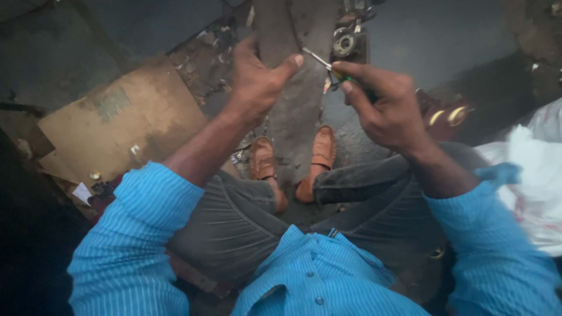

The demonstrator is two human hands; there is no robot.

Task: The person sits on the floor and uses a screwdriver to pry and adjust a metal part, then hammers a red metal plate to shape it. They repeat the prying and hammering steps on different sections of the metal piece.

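My left hand (257, 82) gripped the edge of a long grey strip (295, 111) that ran down between my knees to my brown sandals (293, 161). My right hand (389, 108) was closed round a green-handled tool (339, 73), its metal tip just beside my left thumb, at the strip's right edge. Left of the strip lay a flat piece of cardboard (117, 123); right of it, a white plastic bag (535, 175). Beyond the strip sat a small round metal part (344, 44).

A long slab (295, 117) is standing between the feet (293, 164); cardboard (126, 126) is lying to its left, a bag (541, 175) to its right.
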